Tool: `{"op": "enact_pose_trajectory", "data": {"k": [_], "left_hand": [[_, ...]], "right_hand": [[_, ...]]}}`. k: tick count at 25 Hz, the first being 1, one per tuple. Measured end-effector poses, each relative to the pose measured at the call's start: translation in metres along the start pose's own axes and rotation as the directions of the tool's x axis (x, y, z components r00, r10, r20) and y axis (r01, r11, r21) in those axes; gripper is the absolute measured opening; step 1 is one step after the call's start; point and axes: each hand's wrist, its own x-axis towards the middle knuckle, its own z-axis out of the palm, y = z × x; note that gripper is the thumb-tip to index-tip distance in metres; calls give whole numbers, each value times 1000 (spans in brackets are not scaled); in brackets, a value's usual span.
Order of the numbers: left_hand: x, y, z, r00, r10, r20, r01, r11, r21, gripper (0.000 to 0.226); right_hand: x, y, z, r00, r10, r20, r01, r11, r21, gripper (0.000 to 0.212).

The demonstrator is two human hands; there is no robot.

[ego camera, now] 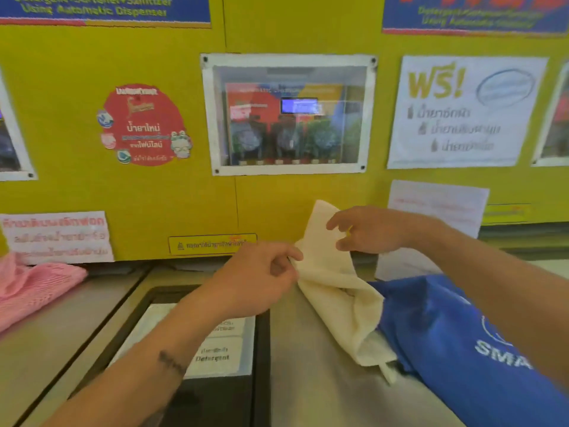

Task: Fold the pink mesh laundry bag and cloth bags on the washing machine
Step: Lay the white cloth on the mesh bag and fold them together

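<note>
A cream cloth bag (pixel 335 291) hangs lifted above the washing machine top (pixel 308 380), its lower end trailing onto the steel. My left hand (pixel 261 278) pinches its left edge. My right hand (pixel 369 231) grips its upper part, with one corner sticking up beside the fingers. A blue cloth bag (pixel 446 343) with white lettering lies at the right, partly under my right forearm and under the cream bag's lower end. The pink mesh laundry bag (pixel 34 288) lies bunched at the far left on the neighbouring machine top.
A black-framed detergent drawer lid (pixel 221 349) with white labels sits under my left forearm. Behind rises a yellow wall panel (pixel 61 118) with stickers, paper notices and a framed window (pixel 289 115).
</note>
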Motion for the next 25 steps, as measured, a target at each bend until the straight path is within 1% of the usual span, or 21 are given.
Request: {"op": "enact_pose_trajectory", "data": {"k": [1, 3, 5, 6, 8, 10, 12, 14, 16, 17, 18, 20, 22, 23, 25], "left_hand": [[11, 2, 12, 1000, -10, 4, 10, 1000, -9, 22], [32, 2, 33, 997, -76, -33, 75, 997, -33, 26], [49, -2, 50, 980, -176, -96, 173, 984, -34, 39], [56, -6, 56, 972, -210, -108, 208, 978, -27, 48], [63, -11, 64, 960, -266, -83, 260, 963, -77, 65], [66, -13, 67, 951, -304, -57, 288, 937, -198, 77], [66, -12, 63, 944, -306, -121, 267, 928, -258, 72], [62, -8, 46, 924, -281, -259, 208, 938, -277, 59], [55, -3, 15, 867, -242, -435, 154, 961, -229, 43], [49, -3, -3, 833, -217, -509, 142, 973, -182, 38], [42, -5, -22, 805, -189, -562, 147, 982, -119, 38], [21, -17, -58, 770, -164, -616, 228, 973, 26, 46], [-6, -35, -90, 754, -183, -631, 325, 938, 117, 51], [-22, -45, -103, 746, -213, -631, 386, 911, 148, 52], [-56, -66, -125, 709, -300, -639, 523, 831, 191, 55]], "right_hand": [[-6, 10, 5, 999, 32, -12, -31, 999, 26, 51], [-15, 24, 18, 996, 88, 26, -90, 993, 74, 61], [-17, 32, 35, 988, 110, 107, -119, 990, 75, 76], [-16, 34, 44, 983, 116, 141, -126, 990, 65, 80], [-12, 32, 63, 981, 98, 167, -110, 992, 67, 75], [-8, 27, 76, 994, 37, 105, -47, 994, 95, 60], [-4, 20, 80, 1000, -23, -10, 24, 991, 132, 43], [1, 9, 75, 988, -73, -136, 98, 977, 189, 34], [4, -8, 62, 964, -122, -236, 189, 938, 289, 36], [4, -18, 55, 959, -140, -247, 226, 902, 367, 41], [4, -28, 50, 960, -159, -230, 250, 855, 455, 46], [7, -47, 43, 963, -212, -164, 268, 761, 590, 52], [16, -70, 43, 953, -279, -117, 291, 734, 613, 53], [24, -84, 45, 946, -306, -103, 306, 747, 590, 53], [42, -114, 54, 932, -360, -48, 341, 820, 459, 58]]}}
